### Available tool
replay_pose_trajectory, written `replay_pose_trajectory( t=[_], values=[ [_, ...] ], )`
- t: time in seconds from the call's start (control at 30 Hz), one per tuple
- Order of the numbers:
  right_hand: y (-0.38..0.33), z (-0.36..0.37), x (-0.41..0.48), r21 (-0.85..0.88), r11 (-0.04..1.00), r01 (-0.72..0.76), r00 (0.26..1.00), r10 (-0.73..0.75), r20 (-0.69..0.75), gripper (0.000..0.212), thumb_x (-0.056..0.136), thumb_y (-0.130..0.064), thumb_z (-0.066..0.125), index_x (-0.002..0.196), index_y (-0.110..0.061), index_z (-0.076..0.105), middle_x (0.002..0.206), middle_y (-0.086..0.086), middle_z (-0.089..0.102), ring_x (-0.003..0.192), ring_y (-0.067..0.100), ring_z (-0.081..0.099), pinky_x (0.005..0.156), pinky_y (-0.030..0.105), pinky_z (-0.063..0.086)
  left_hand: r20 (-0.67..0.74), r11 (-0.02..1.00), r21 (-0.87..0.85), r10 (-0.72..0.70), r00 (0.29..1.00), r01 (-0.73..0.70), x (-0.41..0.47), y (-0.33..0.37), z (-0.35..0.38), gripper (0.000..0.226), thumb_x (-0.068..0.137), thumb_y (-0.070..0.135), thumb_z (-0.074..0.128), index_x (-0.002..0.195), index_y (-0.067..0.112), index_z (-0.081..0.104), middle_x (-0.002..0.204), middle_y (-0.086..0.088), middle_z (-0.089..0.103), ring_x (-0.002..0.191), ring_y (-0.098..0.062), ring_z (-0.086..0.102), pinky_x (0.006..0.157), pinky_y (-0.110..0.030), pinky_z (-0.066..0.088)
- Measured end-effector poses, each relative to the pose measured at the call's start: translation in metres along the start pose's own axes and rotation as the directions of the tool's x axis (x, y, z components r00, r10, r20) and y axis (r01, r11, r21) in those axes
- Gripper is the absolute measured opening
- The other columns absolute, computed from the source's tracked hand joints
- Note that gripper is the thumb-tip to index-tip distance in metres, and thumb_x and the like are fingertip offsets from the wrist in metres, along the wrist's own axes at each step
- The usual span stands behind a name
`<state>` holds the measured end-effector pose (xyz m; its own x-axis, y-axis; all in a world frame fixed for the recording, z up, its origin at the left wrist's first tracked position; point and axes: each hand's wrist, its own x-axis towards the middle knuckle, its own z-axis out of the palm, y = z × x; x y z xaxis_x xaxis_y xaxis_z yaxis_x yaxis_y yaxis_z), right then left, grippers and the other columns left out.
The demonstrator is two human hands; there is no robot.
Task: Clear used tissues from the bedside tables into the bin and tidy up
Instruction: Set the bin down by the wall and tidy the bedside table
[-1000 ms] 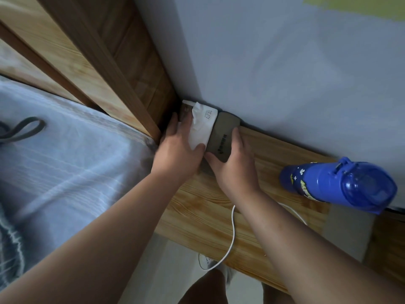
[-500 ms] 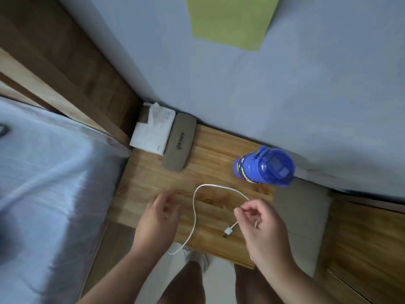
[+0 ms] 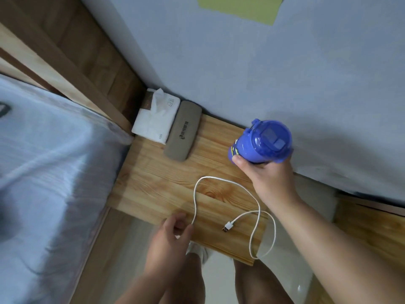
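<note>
**Right hand on the blue bottle, left hand at the cable**

Nearest the camera are the person's bare legs and a white shoe (image 3: 197, 252) on the pale floor. Just above them the left hand (image 3: 169, 235) hovers at the front edge of the light pine bedside table (image 3: 157, 178). Its fingers are curled beside the thin white USB cable (image 3: 258, 207), but the hand is blurred and I cannot tell whether it pinches the cord. The cable snakes across the tabletop, its metal plug (image 3: 228, 227) lies near the front edge, and one loop hangs over the front right corner.

Further back on the right, the right hand (image 3: 266, 174) is wrapped round a translucent blue plastic drinking bottle with a flip lid (image 3: 263, 142). Its thumb is on the left side, and the bottle's base is hidden.

At the table's far left corner a soft white tissue pack (image 3: 154, 121) lies against the wooden headboard (image 3: 87, 62), with one tissue poking from its top. A flat grey oblong case (image 3: 183, 131) lies touching its right side. A bed with a pale blue sheet (image 3: 50, 161) fills the left. Behind is a grey-blue wall (image 3: 263, 73).
</note>
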<state>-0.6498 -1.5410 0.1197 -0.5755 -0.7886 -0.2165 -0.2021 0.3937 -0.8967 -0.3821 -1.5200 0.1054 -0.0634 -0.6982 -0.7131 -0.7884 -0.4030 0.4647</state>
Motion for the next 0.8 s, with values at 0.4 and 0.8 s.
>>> replay_pose_trajectory(
  t=[0.4, 0.8],
  values=[
    [-0.023, 0.056, 0.042, -0.005, 1.0, -0.02, 0.997, 0.02, 0.075, 0.053, 0.072, -0.043, 0.085, 0.11, -0.011, 0.069, 0.102, 0.001, 0.075, 0.095, 0.015, 0.071, 0.089, 0.032, 0.056, 0.01, 0.917, 0.397, 0.032, 0.999, -0.034, 0.012, 0.008, -0.004, 0.015, 0.09, 0.045, 0.066, 0.104, 0.044, 0.069, 0.093, 0.023, 0.069, 0.092, -0.007, 0.067, 0.072, -0.029, 0.053],
    [-0.006, 0.036, 0.017, -0.026, 0.992, -0.125, 0.978, 0.128, 0.162, 0.07, 0.068, -0.047, 0.087, 0.125, -0.051, 0.047, 0.119, -0.044, 0.057, 0.117, -0.016, 0.054, 0.098, 0.024, 0.047, 0.024, 0.907, 0.394, 0.153, 0.988, -0.15, 0.016, 0.016, 0.005, 0.012, 0.091, 0.041, 0.073, 0.099, 0.036, 0.067, 0.09, 0.017, 0.061, 0.085, -0.012, 0.064, 0.071, -0.03, 0.052]
  ],
)
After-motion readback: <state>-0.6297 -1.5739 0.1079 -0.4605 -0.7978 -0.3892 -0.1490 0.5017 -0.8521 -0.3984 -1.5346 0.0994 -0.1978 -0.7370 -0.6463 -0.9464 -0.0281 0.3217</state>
